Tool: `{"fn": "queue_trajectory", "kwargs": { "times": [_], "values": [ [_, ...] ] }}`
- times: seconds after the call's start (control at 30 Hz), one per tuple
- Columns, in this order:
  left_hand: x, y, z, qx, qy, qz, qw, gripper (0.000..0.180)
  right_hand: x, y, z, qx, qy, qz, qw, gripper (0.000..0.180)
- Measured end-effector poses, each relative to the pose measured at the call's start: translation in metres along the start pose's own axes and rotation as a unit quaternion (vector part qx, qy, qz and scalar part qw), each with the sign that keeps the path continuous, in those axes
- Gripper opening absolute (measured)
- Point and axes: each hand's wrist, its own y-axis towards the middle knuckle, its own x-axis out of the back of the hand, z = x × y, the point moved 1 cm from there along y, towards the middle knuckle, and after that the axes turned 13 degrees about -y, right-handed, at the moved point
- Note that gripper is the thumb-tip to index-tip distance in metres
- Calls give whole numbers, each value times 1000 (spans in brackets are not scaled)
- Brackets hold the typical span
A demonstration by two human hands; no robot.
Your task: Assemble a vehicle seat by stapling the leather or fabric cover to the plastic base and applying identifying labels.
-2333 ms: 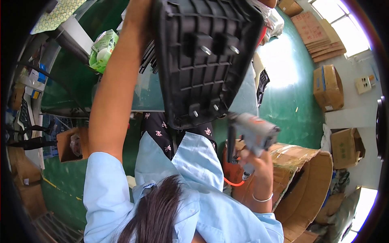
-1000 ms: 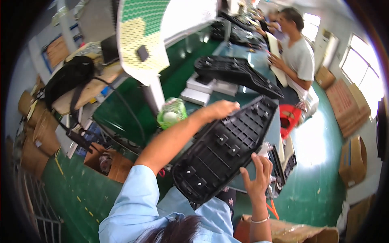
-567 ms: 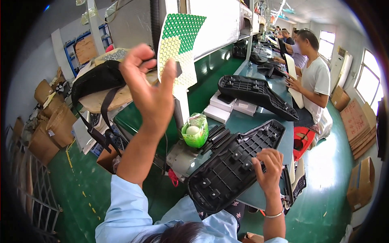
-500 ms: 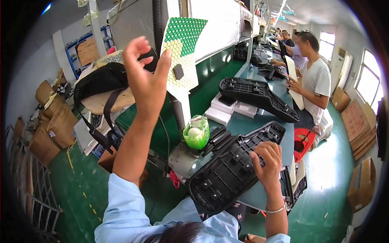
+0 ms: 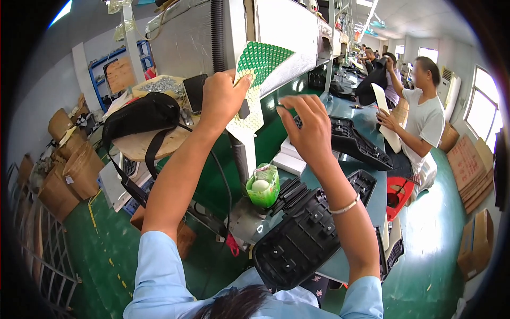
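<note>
Honeycomb-patterned sheet (image 5: 260, 69): being overlapped by curled left hand (image 5: 223, 97); grip cannot be told.
Right hand (image 5: 311, 125): being held open.
Ribbed panel (image 5: 298, 244): being partly hidden by right forearm (image 5: 355, 228).

Panel (image 5: 295, 244) on table (image 5: 376, 206); packet (image 5: 264, 198) left; strips (image 5: 287, 196) between; second panel (image 5: 358, 143) behind, perhaps resting on boxes (image 5: 289, 162).

From my remote seat I see a long room: glossy green floor (image 5: 435, 266) streaked with white glare, bright windows (image 5: 481, 101) at right, pale wall (image 5: 50, 93) at left, teal tabletop (image 5: 344, 106) stretching away, red stool (image 5: 406, 190) alongside.
</note>
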Motion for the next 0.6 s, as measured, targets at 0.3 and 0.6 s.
{"fn": "queue_trajectory", "kwargs": {
  "times": [0.3, 0.6],
  "values": [
    [2, 3, 8, 14, 12, 19, 1000, 27, -55, 46, 4, -20, -76, -49, 996, 6],
    [4, 2, 12, 6, -19, 33, 999, 25, -64, 48, 2, 44, -97, -92, 990, 6]
  ]
}}
